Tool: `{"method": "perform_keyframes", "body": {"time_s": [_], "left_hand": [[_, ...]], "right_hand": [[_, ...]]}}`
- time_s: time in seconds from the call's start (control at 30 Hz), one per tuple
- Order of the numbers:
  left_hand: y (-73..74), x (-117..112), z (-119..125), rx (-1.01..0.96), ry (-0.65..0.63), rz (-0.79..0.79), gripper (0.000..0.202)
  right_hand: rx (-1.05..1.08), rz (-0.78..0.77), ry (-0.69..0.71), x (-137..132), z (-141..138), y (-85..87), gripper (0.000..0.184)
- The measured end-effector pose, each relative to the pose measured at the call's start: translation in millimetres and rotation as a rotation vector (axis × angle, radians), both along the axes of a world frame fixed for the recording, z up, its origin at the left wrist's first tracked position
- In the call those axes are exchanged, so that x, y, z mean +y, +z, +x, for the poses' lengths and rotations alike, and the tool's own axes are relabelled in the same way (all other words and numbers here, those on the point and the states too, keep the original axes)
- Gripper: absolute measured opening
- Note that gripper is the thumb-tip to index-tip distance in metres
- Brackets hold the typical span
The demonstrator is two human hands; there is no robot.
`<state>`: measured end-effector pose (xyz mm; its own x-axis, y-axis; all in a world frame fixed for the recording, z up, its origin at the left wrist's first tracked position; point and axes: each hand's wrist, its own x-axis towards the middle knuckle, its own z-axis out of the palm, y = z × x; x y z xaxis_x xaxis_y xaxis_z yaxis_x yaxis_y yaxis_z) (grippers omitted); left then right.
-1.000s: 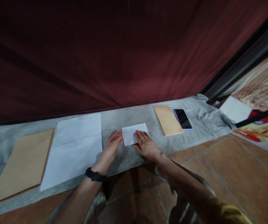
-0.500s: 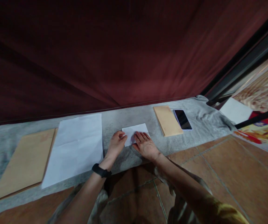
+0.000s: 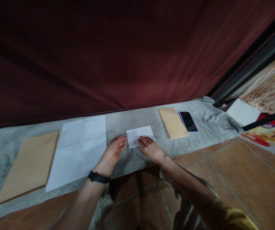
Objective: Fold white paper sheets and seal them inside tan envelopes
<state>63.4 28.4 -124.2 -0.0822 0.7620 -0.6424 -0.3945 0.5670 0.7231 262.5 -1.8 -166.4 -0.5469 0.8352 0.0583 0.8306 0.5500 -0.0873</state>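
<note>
A small folded sheet of white paper [image 3: 133,134] lies on a grey cloth. My right hand [image 3: 150,149] rests on its near right part, fingers stretched out and lying flat. Just off the paper's left edge is my left hand [image 3: 115,148], with a dark band on its wrist; its fingers are loosely bent and nothing shows in them. Whether its fingertips touch the edge I cannot tell. To the left, a large white sheet [image 3: 80,150] with fold creases lies flat on the cloth.
A stack of large brown envelopes [image 3: 28,164] lies at far left. Smaller tan envelopes [image 3: 174,123] and a phone [image 3: 188,122] lie to the right. Behind the grey cloth [image 3: 142,116] hangs a dark red curtain [image 3: 128,64]. A black frame bar and a colourful printed box [image 3: 271,134] stand at right.
My left hand has drawn back to the left, off the folded paper. My right hand stays flat on it. The view has shifted slightly.
</note>
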Motion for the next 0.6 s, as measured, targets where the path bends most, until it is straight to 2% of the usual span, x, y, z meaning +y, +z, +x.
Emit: {"method": "perform_keyframes", "body": {"time_s": [0.07,0.13,0.27,0.33,0.4,0.5,0.6], "left_hand": [[0.1,3,-2,-0.01,-0.003,-0.011,0.006],[1.0,6,-4,-0.031,0.019,-0.009,0.012],[3.5,6,-3,-0.104,0.049,0.051,0.016],[3.1,2,3,-0.162,-0.005,0.08,0.014],[0.7,-5,11,-0.229,-0.093,0.116,0.015],[-5.9,-13,23,-0.221,-0.186,0.188,0.024],[-12.8,-15,30,-0.043,-0.182,0.265,0.028]], "right_hand": [[0.079,-0.029,-0.044,-1,1,4.9,0.041],[0.286,-0.046,-0.099,0,3,12.4,0.042],[1.051,-0.066,-0.348,8,8,28.6,0.028],[1.453,-0.148,-0.483,13,8,31.8,0.023],[1.765,-0.281,-0.55,15,5,29.5,0.023],[1.977,-0.472,-0.595,13,-1,18.7,0.026],[1.971,-0.587,-0.67,10,-2,8.5,0.029]]}}
